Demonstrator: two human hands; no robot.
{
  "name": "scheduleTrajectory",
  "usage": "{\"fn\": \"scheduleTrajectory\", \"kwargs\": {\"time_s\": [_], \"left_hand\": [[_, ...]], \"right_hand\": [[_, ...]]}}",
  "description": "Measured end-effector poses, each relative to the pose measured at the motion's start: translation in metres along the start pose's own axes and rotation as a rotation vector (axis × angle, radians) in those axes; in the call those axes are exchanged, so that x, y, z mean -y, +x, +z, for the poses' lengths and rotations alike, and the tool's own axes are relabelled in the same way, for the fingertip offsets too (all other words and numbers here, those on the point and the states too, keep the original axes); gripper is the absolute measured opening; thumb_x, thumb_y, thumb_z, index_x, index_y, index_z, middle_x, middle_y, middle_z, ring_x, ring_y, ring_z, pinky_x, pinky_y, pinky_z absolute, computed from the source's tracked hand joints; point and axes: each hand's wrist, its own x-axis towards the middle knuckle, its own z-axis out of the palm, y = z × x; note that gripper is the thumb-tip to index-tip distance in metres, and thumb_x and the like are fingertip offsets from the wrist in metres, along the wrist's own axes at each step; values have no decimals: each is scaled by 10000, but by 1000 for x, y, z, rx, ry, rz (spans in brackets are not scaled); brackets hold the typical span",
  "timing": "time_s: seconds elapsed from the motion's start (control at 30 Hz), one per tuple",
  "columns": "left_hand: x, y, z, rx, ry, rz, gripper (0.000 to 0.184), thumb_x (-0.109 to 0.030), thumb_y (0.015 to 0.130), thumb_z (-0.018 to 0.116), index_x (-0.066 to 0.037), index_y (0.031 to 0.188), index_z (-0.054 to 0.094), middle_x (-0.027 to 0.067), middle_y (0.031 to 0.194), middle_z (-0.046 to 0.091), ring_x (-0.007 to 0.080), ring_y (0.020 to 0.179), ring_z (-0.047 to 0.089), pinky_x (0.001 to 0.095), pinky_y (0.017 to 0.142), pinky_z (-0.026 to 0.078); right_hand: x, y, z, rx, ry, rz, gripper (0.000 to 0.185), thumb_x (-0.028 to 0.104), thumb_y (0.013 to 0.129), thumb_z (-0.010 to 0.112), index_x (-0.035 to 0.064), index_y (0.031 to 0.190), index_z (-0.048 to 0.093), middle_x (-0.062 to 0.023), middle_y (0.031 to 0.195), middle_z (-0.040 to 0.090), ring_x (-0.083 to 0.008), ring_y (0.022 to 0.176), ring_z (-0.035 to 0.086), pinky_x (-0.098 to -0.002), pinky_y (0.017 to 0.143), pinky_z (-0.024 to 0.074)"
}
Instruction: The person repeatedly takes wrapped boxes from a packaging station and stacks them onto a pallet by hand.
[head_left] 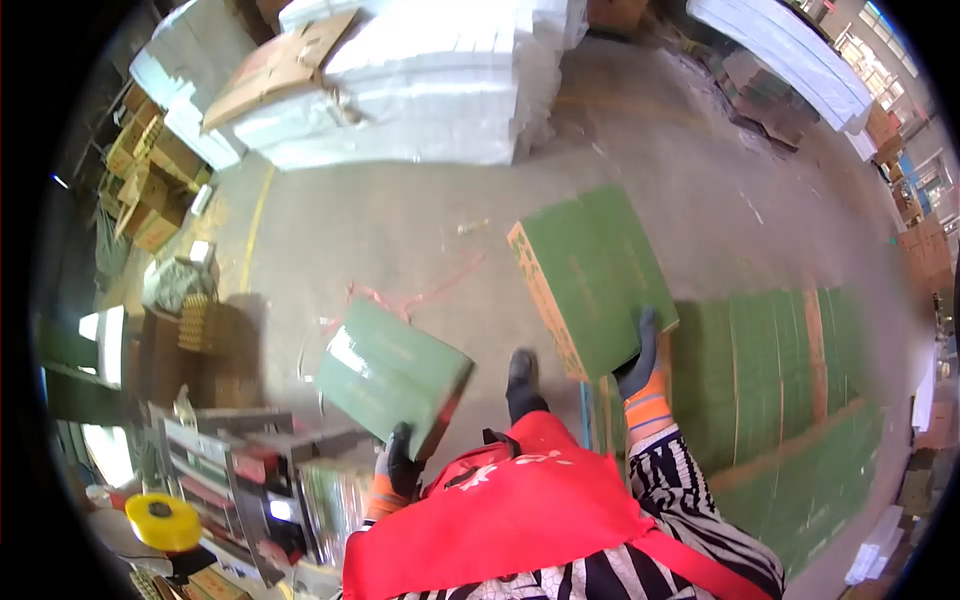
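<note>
My left hand (399, 466), in a dark glove with an orange cuff, grips the near edge of a green carton (390, 365) with a glossy top. A second, larger green carton (600, 275) with a printed orange-brown side is held by my right hand (640, 365), gloved the same way. Its thumb lies on the top face, and the other fingers are mostly hidden beneath the near edge. Both cartons are tilted and apart from each other, in front of my red apron (510, 510).
A stack of green cartons (770, 390) stands at my right. Metal racking with a yellow tape roll (163, 522) is at lower left. White wrapped stacks (420, 100) stand ahead, beneath a flattened cardboard piece (280, 65). Pink strapping (430, 293) lies on the floor.
</note>
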Motion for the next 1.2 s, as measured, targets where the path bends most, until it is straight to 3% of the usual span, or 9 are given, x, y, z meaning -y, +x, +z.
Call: {"fn": "scheduleTrajectory", "kwargs": {"time_s": [0.1, 0.17, 0.27, 0.33, 0.67, 0.9, 1.07, 1.1, 1.2], "left_hand": [[-16, 149, 28, 289, 143, 328, 454, -137, 784, 680, -36, 1199, 527, 100, 1049, 634, 220, 981, 597, 337, 794, 483], [-116, 267, 51, 411, -665, -622, 474, -207, 797, 685, -33, 1207, 520, 72, 1070, 626, 180, 978, 588, 308, 820, 477], [-147, 389, 123, 572, -753, -481, 579, -249, 768, 730, -10, 1238, 490, 76, 1154, 589, 169, 1031, 568, 298, 881, 461], [-185, 448, 162, 685, -734, -350, 629, -277, 759, 751, 2, 1250, 475, 90, 1180, 574, 173, 1054, 559, 301, 899, 458], [-372, 701, 448, 1326, -715, 218, 662, -273, 781, 727, 7, 1292, 412, 100, 1203, 567, 211, 1091, 558, 336, 939, 454], [-572, 696, 653, 1610, -574, 346, 557, -254, 813, 706, 19, 1245, 482, 89, 1156, 594, 163, 1012, 572, 291, 871, 464], [-733, 578, 801, 1761, -914, 300, 831, -269, 736, 779, 54, 1348, 319, 148, 1179, 581, 213, 1050, 575, 300, 873, 478], [-759, 551, 844, 1764, -895, 360, 863, -329, 737, 772, 61, 1352, 310, 170, 1201, 573, 236, 1074, 574, 307, 880, 476], [-848, 462, 976, 1695, -631, 579, 997, -550, 707, 706, 63, 1370, 282, 230, 1249, 535, 302, 1154, 536, 341, 933, 445]], "right_hand": [[52, 82, -2, -52, -158, -140, 572, 507, 916, 466, 70, 1283, 446, -63, 1200, 541, -201, 1095, 539, -327, 907, 461], [97, 120, 12, -290, -124, -159, 621, 479, 888, 539, 87, 1330, 347, -88, 1206, 520, -234, 1104, 531, -347, 903, 474], [156, 171, 7, -385, 51, -206, 667, 435, 862, 604, 166, 1388, 294, -126, 1272, 468, -250, 1152, 495, -354, 913, 471], [159, 200, -36, -378, -79, -493, 699, 424, 864, 604, 193, 1424, 254, -119, 1299, 456, -254, 1176, 476, -359, 920, 462], [327, 307, -143, -873, 241, -849, 642, 359, 899, 570, 152, 1430, 275, -75, 1359, 398, -217, 1193, 459, -378, 938, 456], [447, 257, -260, -1249, 492, -1008, 699, 420, 707, 766, 250, 1259, 372, -40, 1134, 559, -239, 920, 600, -437, 660, 540], [546, 186, -391, -1237, 548, -1055, 551, 541, 814, 592, 153, 1198, 521, -52, 1106, 602, -236, 979, 595, -431, 822, 510], [555, 167, -451, -1035, 559, -1086, 611, 455, 817, 634, 118, 1290, 443, -83, 1208, 550, -241, 1085, 542, -424, 925, 458], [617, 135, -568, -1126, 283, -1154, 753, 349, 797, 690, 97, 1393, 304, -107, 1340, 441, -261, 1207, 441, -426, 1016, 376]]}}
